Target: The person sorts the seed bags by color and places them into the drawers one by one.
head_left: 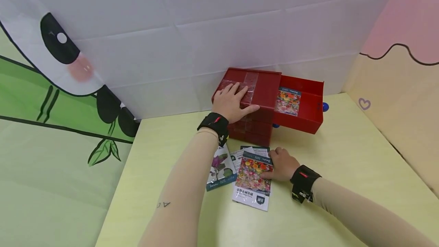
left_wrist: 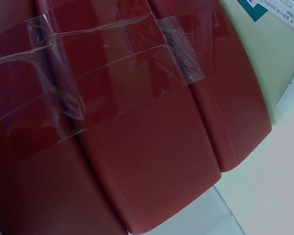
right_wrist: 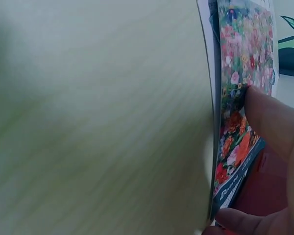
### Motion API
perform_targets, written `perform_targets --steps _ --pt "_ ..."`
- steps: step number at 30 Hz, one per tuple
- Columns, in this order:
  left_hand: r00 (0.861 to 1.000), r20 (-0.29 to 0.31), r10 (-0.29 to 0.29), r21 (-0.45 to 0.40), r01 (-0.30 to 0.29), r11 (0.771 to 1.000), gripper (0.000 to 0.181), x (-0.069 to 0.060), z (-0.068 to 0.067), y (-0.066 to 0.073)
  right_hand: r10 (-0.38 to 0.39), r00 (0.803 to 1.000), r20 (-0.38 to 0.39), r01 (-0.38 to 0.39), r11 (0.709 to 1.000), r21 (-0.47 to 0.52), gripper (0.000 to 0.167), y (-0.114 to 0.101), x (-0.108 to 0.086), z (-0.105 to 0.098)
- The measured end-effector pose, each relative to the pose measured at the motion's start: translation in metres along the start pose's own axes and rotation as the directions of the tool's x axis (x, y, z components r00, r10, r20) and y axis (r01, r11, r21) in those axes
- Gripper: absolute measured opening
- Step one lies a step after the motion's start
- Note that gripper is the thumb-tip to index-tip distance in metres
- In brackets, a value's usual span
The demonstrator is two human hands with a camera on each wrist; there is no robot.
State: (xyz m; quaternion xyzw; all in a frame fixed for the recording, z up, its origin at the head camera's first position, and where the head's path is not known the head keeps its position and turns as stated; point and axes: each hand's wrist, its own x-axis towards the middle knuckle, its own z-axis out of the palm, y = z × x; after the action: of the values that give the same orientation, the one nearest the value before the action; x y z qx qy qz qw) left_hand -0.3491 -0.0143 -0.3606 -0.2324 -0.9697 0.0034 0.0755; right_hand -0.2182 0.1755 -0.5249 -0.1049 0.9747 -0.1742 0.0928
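Floral packet gripped at its right edge by the right hand

A white printed backdrop rises at the far side of a pale yellow table. At the far side of the table stands a red drawer unit, banded with clear tape. Its upper drawer projects to the right and contains a second floral packet. The left hand rests on top of the unit, fingers spread, gripping nothing. The floral packet lies on the near side of the unit; the right thumb presses its printed face, other fingers curl at the edge. A purple-flower packet lies to its left, partly hidden by the left forearm. A blue knob is fitted to the drawer's right end.
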Motion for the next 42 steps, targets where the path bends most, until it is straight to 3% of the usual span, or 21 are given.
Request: perform_targets --steps 15,22,30,39,42 --pt "1.0 0.002 -0.005 -0.006 0.005 1.0 0.089 -0.004 0.005 0.0 0.002 1.0 0.003 -0.002 1.0 -0.031 0.104 -0.003 -0.002 0.003" --pt "1.0 0.014 0.002 -0.003 -0.002 1.0 0.09 -0.002 0.006 0.001 0.042 0.997 0.066 -0.047 0.996 0.075 0.1 0.003 0.002 0.002" --pt "1.0 0.013 0.007 -0.006 -0.007 1.0 0.091 -0.001 0.007 0.0 0.059 0.985 0.165 -0.105 0.952 0.286 0.081 0.008 0.001 -0.002" --pt "1.0 -0.003 -0.002 -0.005 0.002 1.0 0.091 0.001 0.006 -0.003 0.012 0.986 0.166 -0.08 0.907 0.414 0.053 0.009 -0.003 -0.017" --pt "1.0 -0.002 0.001 0.001 -0.001 1.0 0.091 0.001 0.004 -0.002 -0.018 0.985 0.17 -0.068 0.871 0.486 0.045 0.013 -0.004 -0.019"
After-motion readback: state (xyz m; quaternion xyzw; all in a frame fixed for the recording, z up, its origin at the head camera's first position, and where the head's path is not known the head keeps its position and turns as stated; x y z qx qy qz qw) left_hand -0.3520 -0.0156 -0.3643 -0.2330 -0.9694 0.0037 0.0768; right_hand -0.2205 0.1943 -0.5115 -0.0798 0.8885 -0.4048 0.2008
